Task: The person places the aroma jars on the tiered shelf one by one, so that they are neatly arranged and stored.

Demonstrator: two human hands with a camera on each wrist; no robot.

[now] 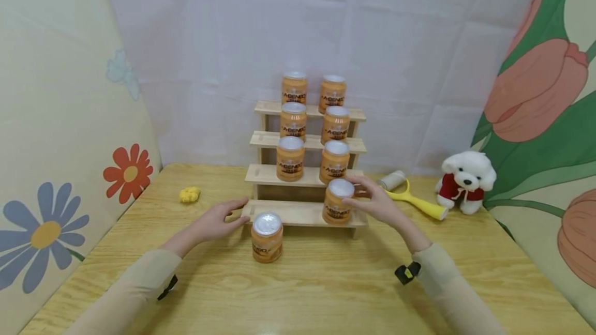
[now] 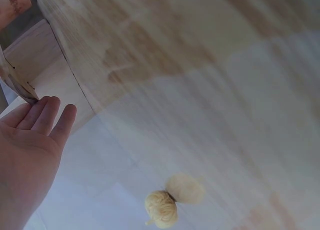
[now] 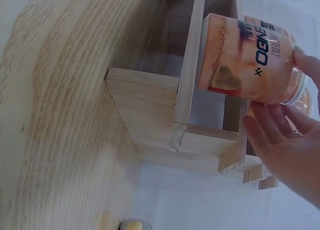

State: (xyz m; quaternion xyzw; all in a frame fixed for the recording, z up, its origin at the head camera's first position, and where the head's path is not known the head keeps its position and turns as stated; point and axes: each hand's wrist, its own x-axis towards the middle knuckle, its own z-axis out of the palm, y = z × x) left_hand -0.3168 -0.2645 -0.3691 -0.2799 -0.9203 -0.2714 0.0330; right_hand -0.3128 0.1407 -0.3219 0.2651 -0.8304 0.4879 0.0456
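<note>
My right hand [image 1: 376, 203] grips an orange can [image 1: 336, 206] with a silver lid, thumb on one side and fingers on the other. That can stands upright on the bottom step at the right; in the right wrist view the can [image 3: 250, 59] meets the shelf board. At the left end of the wooden step shelf [image 1: 288, 213] my left hand [image 1: 216, 221] touches the bottom step, its fingers [image 2: 47, 112] fairly straight in the left wrist view. Another orange can [image 1: 267, 239] stands on the table just in front of the shelf, near the left hand.
Pairs of matching cans, such as this can [image 1: 291, 162], fill the upper steps. Right of the shelf lie a grey-white cylinder [image 1: 393, 180] and a yellow slingshot-shaped thing [image 1: 419, 204], beside a white plush dog [image 1: 467, 182]. A small yellow object [image 1: 189, 195] lies at the left.
</note>
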